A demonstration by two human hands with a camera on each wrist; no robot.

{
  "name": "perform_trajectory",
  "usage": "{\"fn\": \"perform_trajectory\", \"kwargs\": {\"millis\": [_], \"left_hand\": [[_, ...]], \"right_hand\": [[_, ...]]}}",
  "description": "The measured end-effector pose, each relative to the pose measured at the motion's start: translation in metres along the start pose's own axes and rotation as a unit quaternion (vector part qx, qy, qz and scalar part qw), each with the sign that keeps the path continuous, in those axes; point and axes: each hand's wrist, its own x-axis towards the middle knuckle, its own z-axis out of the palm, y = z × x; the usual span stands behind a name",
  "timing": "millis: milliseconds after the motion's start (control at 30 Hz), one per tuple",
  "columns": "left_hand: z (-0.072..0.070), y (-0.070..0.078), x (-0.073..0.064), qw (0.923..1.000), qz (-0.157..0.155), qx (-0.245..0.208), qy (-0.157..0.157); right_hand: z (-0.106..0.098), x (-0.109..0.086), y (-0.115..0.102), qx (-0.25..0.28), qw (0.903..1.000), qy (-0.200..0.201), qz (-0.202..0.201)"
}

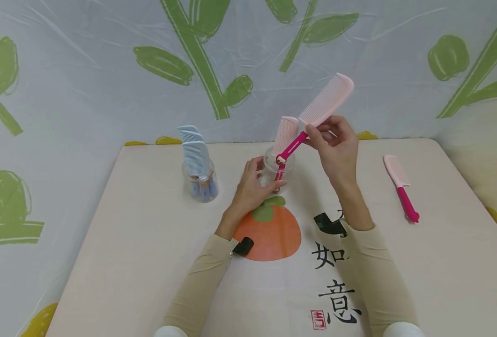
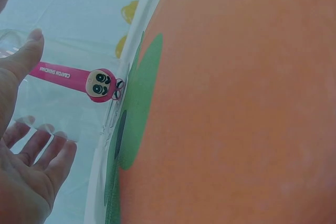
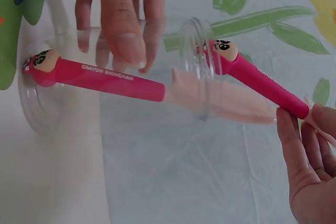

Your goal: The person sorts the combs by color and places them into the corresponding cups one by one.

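My left hand [image 1: 250, 187] grips a clear plastic jar [image 3: 44, 114] around its side, thumb in front and fingers behind. Inside the jar leans a pink comb [image 1: 287, 132], its magenta character-head handle down and its teeth above the rim. With fingertips and thumb, my right hand [image 1: 338, 147] pinches a second pink comb [image 1: 329, 99] where the blade meets the handle. That comb slants, blade up to the right, and its handle's round character end [image 3: 226, 51] overlaps the jar's mouth in the right wrist view.
Left of the hands, another clear jar [image 1: 204, 192] holds several light blue combs [image 1: 196, 157], blades up. A third pink comb [image 1: 396, 171] lies on the table at right. The tablecloth [image 1: 147, 234] bears a printed orange fruit and black characters; a leaf-patterned sheet [image 1: 105, 93] hangs behind.
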Motion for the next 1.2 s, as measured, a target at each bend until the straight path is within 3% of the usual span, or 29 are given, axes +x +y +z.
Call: {"fn": "perform_trajectory", "kwargs": {"millis": [333,600,867,1200], "left_hand": [[0.001,-0.002,0.001,1.0,0.004,0.004,0.002],[0.0,-0.001,0.001,0.9999,0.003,0.013,0.002],[-0.002,-0.001,0.001,0.9999,0.008,0.005,0.004],[-0.002,-0.001,0.001,0.9998,0.02,0.007,0.002]], "right_hand": [[0.01,-0.004,0.008,-0.036,0.9989,-0.03,-0.007],[0.023,-0.011,-0.02,-0.086,0.9946,-0.057,0.005],[0.024,-0.012,-0.024,-0.132,0.9873,-0.088,-0.006],[0.017,-0.009,0.012,-0.148,0.983,-0.109,-0.009]]}}
